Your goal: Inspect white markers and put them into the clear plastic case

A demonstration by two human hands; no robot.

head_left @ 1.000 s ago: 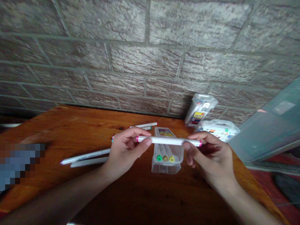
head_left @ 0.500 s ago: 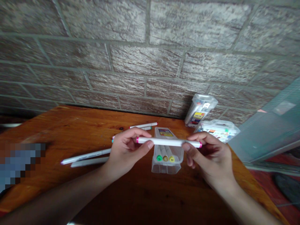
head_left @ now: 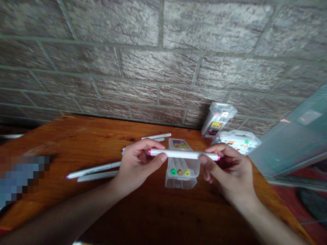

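Note:
A white marker (head_left: 182, 154) with pink ends is held level between my two hands. My left hand (head_left: 139, 165) pinches it near its left end, thumb below and fingers above. Near the right end, my right hand (head_left: 231, 172) grips it between thumb and index finger. Behind and below the marker, a clear plastic case (head_left: 181, 183) lies on the table, with green, brown and yellow capped markers (head_left: 180, 172) inside. Two markers (head_left: 94, 169) lie left of my left hand, which partly covers them.
On the wooden table (head_left: 102, 132), more markers (head_left: 157, 136) lie toward the back. At the back right, a clear case (head_left: 217, 119) stands upright by the brick wall (head_left: 178, 64), beside another marker case (head_left: 238, 141). A blurred-out bluish object (head_left: 20, 180) is at the left edge.

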